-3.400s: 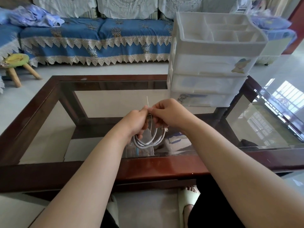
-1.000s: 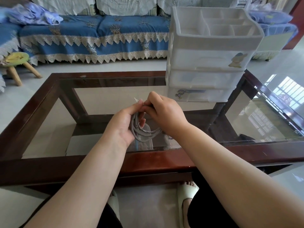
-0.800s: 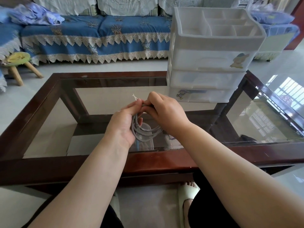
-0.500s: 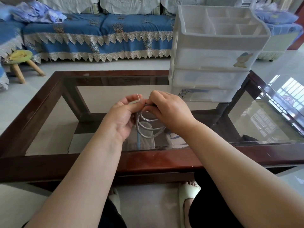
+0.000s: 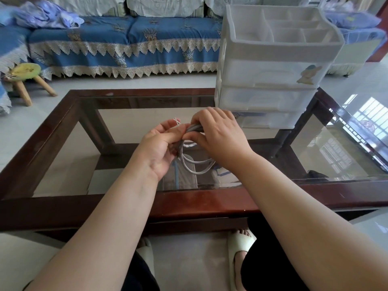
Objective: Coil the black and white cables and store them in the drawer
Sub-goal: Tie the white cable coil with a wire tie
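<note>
Above the glass table (image 5: 63, 131), left hand (image 5: 159, 148) and right hand (image 5: 218, 135), each grip closed around the coiled white cable (image 5: 194, 164).

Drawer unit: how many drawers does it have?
3, stacked in the drawer unit at the table's far right: top drawer, middle drawer, bottom drawer, partly hidden by the right hand. All look shut. The open compartment tray on top is not counted.
</note>
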Motion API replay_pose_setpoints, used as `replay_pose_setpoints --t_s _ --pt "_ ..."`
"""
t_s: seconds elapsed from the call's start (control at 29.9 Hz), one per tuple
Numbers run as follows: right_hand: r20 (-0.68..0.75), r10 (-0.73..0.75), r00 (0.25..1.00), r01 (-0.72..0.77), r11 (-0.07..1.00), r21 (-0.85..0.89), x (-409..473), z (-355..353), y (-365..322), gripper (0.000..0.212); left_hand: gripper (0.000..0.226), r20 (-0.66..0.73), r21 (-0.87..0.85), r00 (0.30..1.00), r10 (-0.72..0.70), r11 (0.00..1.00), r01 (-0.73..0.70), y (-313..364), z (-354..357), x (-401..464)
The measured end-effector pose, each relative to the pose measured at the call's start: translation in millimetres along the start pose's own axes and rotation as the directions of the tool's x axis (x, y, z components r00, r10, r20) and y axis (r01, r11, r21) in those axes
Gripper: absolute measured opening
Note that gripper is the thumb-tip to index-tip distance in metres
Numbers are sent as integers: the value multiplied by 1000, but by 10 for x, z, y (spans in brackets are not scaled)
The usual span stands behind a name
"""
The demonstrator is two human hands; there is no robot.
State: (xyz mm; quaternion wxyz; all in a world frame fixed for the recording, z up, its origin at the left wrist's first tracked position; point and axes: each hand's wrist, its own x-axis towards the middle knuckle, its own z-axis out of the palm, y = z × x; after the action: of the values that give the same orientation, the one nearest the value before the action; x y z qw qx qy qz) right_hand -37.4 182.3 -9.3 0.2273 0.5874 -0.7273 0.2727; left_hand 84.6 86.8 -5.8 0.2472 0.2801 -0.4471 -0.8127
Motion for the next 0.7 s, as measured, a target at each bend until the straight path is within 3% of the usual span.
replay_pose_setpoints --t_s 0.17,0.3,0.4,0.47,0.57,0.7 --pt "204 153 967 -207 938 277 -8 -80 -8 36 11 41 -62 999 -29 998 32 3 25 7" --pt "406 228 885 -402 815 418 18 -145 55 27 11 59 2 997 -42 999 42 -3 39 20" --pt "518 270 812 -541 680 494 18 -164 69 34 12 67 -12 997 -27 1000 27 -26 58 9" --pt "618 258 743 -657 460 598 8 -178 44 39 12 87 -40 996 -17 999 20 -12 71 -2" --pt "751 166 639 -765 43 642 -25 -121 39 38 16 170 -131 985 -43 989 66 13 93 -6" --pt "811 2 585 -730 -434 527 -71 -13 -91 40 15 244 -275 970 -17 958 86 -7 150 -13"
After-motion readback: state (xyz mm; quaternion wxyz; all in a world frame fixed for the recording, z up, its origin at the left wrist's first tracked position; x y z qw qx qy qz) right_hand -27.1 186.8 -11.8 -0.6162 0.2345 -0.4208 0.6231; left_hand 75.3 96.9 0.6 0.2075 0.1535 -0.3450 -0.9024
